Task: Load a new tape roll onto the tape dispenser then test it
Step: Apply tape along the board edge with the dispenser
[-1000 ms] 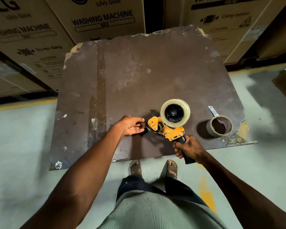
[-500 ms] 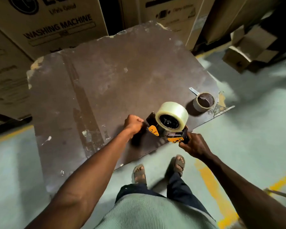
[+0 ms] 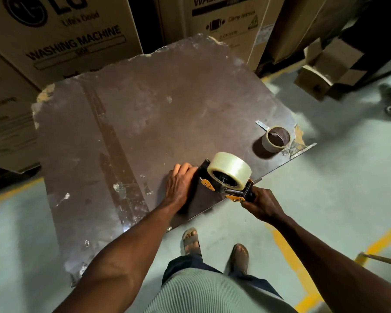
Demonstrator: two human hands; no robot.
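Observation:
A yellow and black tape dispenser (image 3: pixel 234 190) stands on the near right part of a worn brown table top (image 3: pixel 145 123). A full clear tape roll (image 3: pixel 229 170) sits on its hub. My right hand (image 3: pixel 261 203) grips the dispenser's handle at the table edge. My left hand (image 3: pixel 181 179) lies flat on the table right beside the dispenser's front end, fingers at its black plate; whether it holds the tape end is hidden. An almost spent tape roll (image 3: pixel 276 138) with a loose tape tab stands near the right corner.
Large cardboard washing machine boxes (image 3: pixel 61 35) stand behind the table. A smaller open carton (image 3: pixel 325 71) lies on the floor at the right. My sandalled feet (image 3: pixel 215 243) stand on grey floor with yellow lines (image 3: pixel 296 263). The table's right corner is chipped.
The dispenser has tipped from lying on its side to standing with the roll's edge up, head pressed toward the table. My left hand has flattened beside it. My view has swung.

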